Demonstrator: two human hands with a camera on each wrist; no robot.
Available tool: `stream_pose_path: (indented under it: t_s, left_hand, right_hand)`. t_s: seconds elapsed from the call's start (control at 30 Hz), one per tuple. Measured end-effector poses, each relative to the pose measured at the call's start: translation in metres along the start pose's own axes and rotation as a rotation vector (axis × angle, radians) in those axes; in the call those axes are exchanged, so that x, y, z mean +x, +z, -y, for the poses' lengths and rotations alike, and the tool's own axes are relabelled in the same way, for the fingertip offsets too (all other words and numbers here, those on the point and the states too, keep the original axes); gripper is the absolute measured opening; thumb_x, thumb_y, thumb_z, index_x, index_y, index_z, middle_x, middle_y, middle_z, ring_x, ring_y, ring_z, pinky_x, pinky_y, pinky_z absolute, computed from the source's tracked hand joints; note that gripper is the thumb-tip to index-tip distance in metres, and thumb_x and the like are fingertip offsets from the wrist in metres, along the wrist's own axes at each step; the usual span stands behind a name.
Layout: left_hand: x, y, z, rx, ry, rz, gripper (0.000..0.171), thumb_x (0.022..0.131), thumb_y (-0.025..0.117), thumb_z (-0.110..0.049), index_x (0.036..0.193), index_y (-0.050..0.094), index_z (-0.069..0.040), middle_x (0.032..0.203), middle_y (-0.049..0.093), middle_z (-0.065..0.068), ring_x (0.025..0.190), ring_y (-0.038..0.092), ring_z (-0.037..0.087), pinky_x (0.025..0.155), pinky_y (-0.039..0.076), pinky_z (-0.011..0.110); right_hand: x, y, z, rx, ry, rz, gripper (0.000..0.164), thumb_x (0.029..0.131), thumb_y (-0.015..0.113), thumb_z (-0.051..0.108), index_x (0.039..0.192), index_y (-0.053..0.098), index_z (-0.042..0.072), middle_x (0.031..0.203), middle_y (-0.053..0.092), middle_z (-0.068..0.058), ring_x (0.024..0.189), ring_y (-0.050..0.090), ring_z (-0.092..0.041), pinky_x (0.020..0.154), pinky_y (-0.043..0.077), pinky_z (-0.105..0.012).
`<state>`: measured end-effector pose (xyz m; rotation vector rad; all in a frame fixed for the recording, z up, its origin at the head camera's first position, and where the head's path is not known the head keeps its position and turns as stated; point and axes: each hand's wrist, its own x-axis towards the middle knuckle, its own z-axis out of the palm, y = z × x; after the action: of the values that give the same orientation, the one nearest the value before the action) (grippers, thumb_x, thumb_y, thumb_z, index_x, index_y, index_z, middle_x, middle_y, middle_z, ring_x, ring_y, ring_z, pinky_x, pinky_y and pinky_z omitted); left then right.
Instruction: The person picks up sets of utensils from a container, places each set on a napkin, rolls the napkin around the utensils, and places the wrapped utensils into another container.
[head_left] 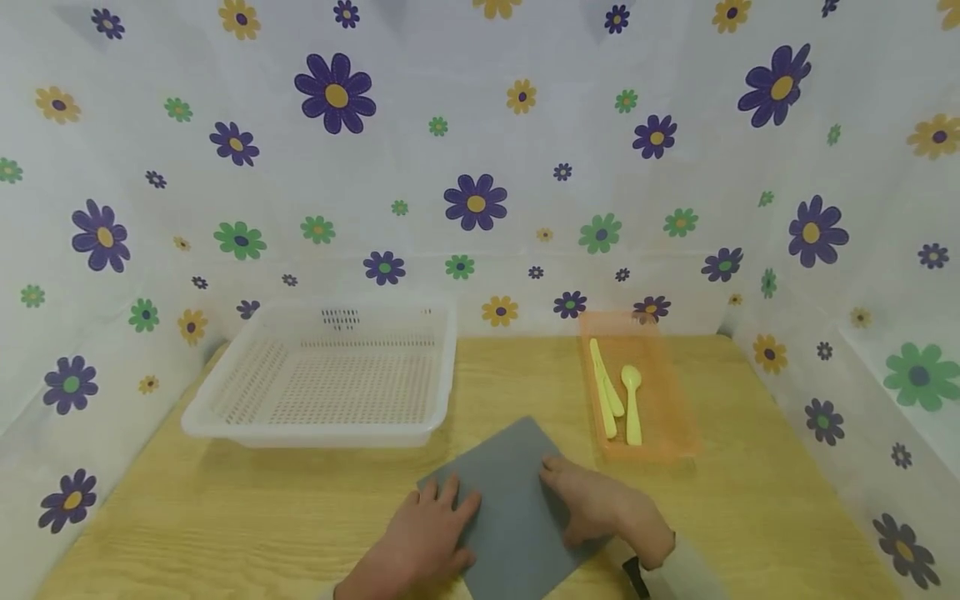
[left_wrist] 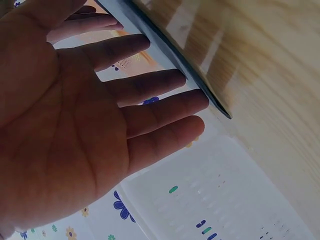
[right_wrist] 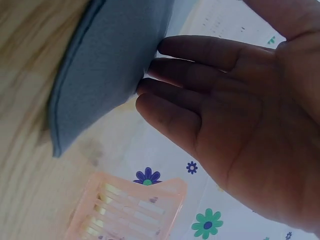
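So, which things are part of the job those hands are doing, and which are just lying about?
Seem part of the job:
- left hand
- right hand
- grey sheet, which both touch

Just lying about, untouched:
- white basket
- orange tray
- yellow spoon, in it
- two other yellow utensils, beside the spoon

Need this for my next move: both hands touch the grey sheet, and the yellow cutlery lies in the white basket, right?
No: the cutlery lies in the orange tray, as the head view shows. The left hand and right hand do touch the sheet.
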<state>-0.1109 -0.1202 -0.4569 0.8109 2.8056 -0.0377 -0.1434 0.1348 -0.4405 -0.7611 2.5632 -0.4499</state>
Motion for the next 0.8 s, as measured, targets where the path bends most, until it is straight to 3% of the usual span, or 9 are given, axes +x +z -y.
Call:
stream_pose_path:
  t_s: [0.23,0.8]
  left_hand:
    - [-0.004,0.000,-0.004,0.045,0.002,-0.064,0.067,0.086,0.073,-0.050,0.138,0.053,-0.013,0.139,0.050,0.022,0.122,0.053,0.043,0.090,0.049,0.052]
    - [-0.004,0.001,-0.008,0.089,-0.025,-0.087,0.068,0.086,0.071,-0.053,0.139,0.054,-0.013,0.138,0.051,0.022,0.120,0.054,0.042,0.088,0.050,0.050]
  right_hand:
    - [-0.001,0.004,-0.005,0.124,-0.012,0.005,0.096,0.075,0.087,0.024,0.148,0.033,-0.011,0.159,0.023,-0.026,0.148,0.022,-0.040,0.116,0.025,-0.050]
    - [0.001,0.007,-0.014,0.165,-0.045,-0.030,0.098,0.073,0.089,0.021,0.148,0.034,-0.010,0.159,0.023,-0.026,0.147,0.021,-0.042,0.116,0.024,-0.052]
